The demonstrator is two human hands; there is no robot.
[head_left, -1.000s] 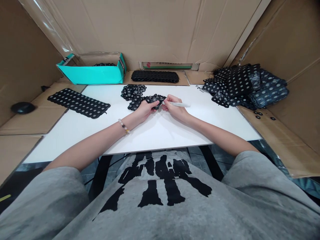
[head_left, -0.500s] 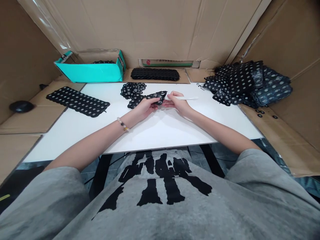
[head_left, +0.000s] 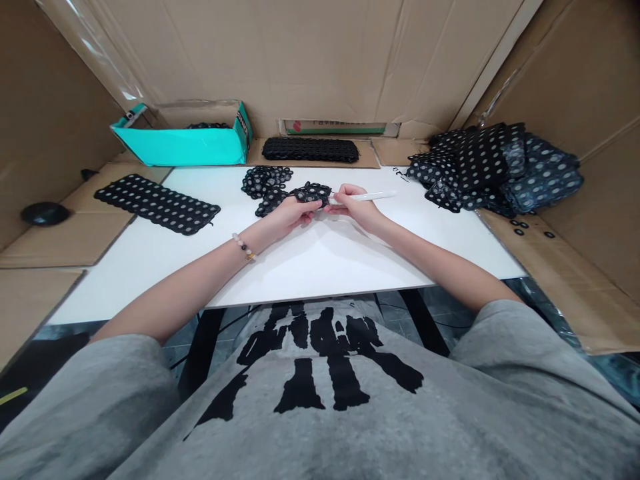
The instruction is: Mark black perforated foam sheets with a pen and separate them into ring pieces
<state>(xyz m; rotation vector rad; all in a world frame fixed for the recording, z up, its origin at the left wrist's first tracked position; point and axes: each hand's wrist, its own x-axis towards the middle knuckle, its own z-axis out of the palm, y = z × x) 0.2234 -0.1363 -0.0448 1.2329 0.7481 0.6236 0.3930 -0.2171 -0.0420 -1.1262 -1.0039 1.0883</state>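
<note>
Near the middle of the white table, my left hand pinches a black crocheted strip with grey dots, thumb on top. The rest of that strip lies bunched beyond the fingers. My right hand is closed round a white pen-shaped tool, whose back end points to the right. Its tip is hidden at the edge of the strip, where the fingertips of both hands nearly meet. A crumpled dotted black piece lies just behind my left hand.
A flat dotted black panel lies to the left. At the back stand a turquoise box and a black rolled or stacked piece. Dotted black pieces are heaped at right, near small black rings. Cardboard walls surround the table.
The right hand has shifted slightly left with the tool, closer to the strip. The strip's right end, raised to a point before, now sits lower and more bunched.
</note>
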